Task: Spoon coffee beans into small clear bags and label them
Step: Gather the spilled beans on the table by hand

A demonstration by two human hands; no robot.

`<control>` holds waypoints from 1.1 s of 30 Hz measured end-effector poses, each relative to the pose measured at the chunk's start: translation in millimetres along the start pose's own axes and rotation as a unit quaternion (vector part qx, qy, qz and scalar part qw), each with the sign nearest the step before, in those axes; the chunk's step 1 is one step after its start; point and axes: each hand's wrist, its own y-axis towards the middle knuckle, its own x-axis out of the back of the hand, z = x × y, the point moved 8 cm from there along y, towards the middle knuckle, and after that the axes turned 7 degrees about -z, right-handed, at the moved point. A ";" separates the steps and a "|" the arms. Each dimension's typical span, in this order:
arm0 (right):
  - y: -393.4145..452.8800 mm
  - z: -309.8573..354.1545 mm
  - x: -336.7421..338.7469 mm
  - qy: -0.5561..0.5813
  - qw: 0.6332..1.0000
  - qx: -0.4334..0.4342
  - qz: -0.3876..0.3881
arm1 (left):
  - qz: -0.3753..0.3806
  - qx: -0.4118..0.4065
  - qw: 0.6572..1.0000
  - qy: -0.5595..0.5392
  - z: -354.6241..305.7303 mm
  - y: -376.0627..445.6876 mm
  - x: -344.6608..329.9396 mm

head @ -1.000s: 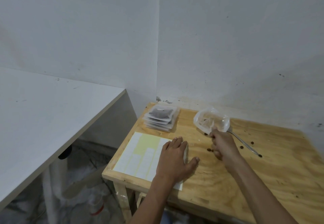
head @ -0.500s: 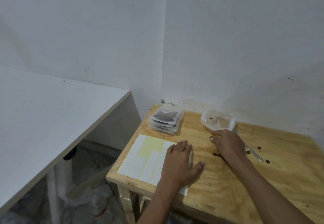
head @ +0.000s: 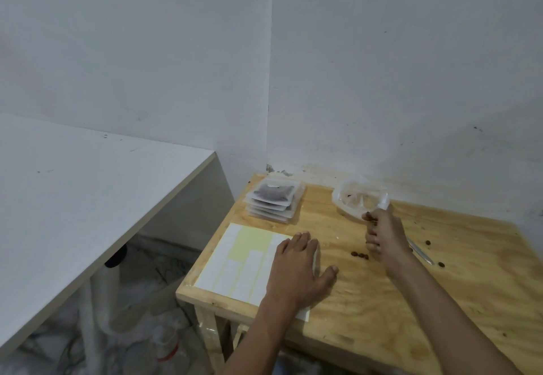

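Right hand [head: 382,235] raised, pinching bean

Two bare forearms, no sleeves reaching into view. Left hand [head: 296,272] without ring, watch, band or glove; short, trimmed nails visible on the fingertips and thumb. Right hand [head: 385,235] equally unadorned, wrist bare, nothing worn along the arm up to the frame's edge. No markings or jewellery visible on either arm.
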 end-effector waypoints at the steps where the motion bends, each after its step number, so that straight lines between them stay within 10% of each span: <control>1: -3.3 -7.2 0.5 0.090 0.993 -0.074 0.024 | 0.005 -0.002 1.000 0.007 -1.8 -0.7 -0.2; 5: -11.9 -14.7 13.7 0.158 0.977 -0.134 0.057 | 0.070 0.012 0.996 0.045 -3.3 0.0 -5.1; 10: -24.1 -5.4 30.7 -0.073 0.995 -0.011 0.071 | 0.134 0.003 0.988 0.078 -23.8 22.4 -6.6; 18: -37.8 8.8 18.2 -0.470 0.840 0.270 0.031 | 0.144 -0.066 0.983 0.091 -41.1 28.5 -40.7; 33: -40.0 4.7 -5.6 -0.503 0.794 0.335 0.058 | 0.114 -0.053 0.991 0.048 -37.6 28.6 -41.6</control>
